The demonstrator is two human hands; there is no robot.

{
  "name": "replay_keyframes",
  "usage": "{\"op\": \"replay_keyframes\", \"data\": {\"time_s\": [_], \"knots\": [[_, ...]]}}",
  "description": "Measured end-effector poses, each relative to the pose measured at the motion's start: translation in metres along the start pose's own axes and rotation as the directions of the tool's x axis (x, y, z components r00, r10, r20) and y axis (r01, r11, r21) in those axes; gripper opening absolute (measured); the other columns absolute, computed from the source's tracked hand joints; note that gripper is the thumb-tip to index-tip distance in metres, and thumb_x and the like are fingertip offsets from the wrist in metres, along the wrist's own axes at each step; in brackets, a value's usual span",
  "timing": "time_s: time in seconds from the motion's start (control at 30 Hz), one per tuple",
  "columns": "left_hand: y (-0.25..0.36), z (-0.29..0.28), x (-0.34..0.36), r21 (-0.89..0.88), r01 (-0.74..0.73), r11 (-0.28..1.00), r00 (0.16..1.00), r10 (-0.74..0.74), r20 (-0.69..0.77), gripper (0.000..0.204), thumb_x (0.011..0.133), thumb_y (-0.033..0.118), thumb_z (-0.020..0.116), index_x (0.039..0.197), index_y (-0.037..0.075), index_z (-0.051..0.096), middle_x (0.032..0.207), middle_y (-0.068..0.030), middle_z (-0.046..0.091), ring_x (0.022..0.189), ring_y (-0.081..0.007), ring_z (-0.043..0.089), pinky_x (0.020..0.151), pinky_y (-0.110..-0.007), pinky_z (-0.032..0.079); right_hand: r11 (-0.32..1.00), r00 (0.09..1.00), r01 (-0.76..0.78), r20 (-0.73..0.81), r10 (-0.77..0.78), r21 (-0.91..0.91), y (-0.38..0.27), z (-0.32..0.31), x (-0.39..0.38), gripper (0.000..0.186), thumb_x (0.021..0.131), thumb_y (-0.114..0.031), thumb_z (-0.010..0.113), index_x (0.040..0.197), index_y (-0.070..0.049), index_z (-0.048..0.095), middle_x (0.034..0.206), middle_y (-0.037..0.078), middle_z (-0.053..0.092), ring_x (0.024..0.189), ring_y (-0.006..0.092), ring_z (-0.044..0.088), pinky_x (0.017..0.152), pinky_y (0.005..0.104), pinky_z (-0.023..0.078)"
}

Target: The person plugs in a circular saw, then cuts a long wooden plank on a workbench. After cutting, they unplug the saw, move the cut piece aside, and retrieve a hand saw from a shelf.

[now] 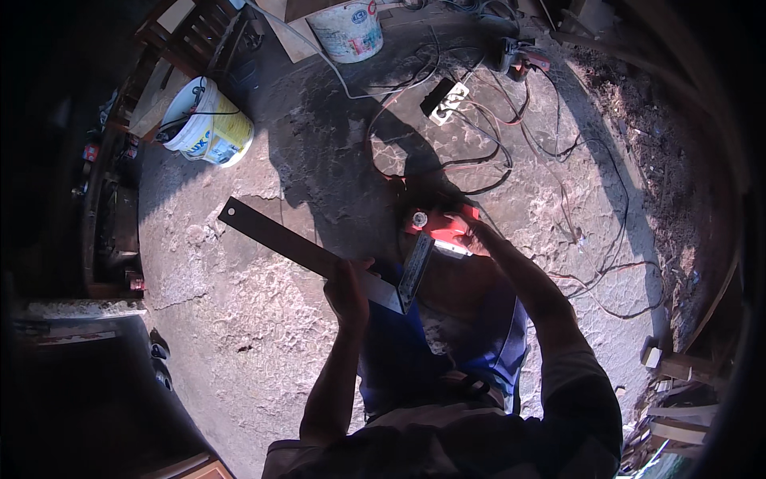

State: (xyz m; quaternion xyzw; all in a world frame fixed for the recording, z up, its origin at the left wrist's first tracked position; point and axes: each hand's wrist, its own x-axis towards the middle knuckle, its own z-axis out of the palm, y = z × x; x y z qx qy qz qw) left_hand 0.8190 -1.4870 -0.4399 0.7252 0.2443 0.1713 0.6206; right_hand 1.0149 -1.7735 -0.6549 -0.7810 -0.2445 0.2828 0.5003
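Observation:
My left hand (348,294) is closed around the long blade of a carpenter's square (275,235), which slants from upper left down toward my lap. Its short arm rises beside a red power tool (444,227) with a round knob and a pale metal base, probably an electric planer. Whether the two touch I cannot tell. Over the tool's right side my right hand (476,236) is closed, fingers bent onto the red body and partly in shadow. The tool's far side is lost in dark shade.
Cables loop over the rough floor around a white power strip (449,104). Another power tool (520,61) lies far right. A bucket of tools (209,132) stands at left, a second white bucket (348,33) at the back. Wood offcuts (685,415) are piled at lower right.

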Motion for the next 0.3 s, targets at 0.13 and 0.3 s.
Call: {"op": "replay_keyframes", "data": {"time_s": [0.13, 0.3], "knots": [[0.0, -0.002, -0.007, -0.084, 0.039, 0.996, 0.997, -0.045, -0.062, 0.051, 0.107, 0.04, 0.04, 0.095, -0.002, 0.067, 0.092, -0.0152, 0.072, 0.07, -0.0238, 0.069, 0.069, -0.037, 0.054, 0.978, 0.992, 0.124, 0.023, -0.122, -0.17, -0.013, -0.011, -0.019, 0.072, 0.085, -0.008, 0.07, 0.149, -0.018, 0.037, 0.137, 0.02, 0.057, 0.126, 0.04, 0.055, 0.103, 0.0432, 0.046], [-0.004, -0.003, -0.014, -0.066, 0.002, 0.998, 0.996, -0.008, -0.094, 0.051, 0.106, 0.041, 0.042, 0.094, -0.002, 0.066, 0.092, -0.016, 0.072, 0.071, -0.0241, 0.069, 0.069, -0.037, 0.055, 0.998, 0.998, 0.055, 0.002, -0.055, -0.005, -0.005, -0.025, -0.043, 0.061, 0.091, -0.012, 0.067, 0.147, -0.018, 0.044, 0.14, 0.009, 0.056, 0.115, 0.0282, 0.061, 0.092, 0.0358, 0.051]]}}
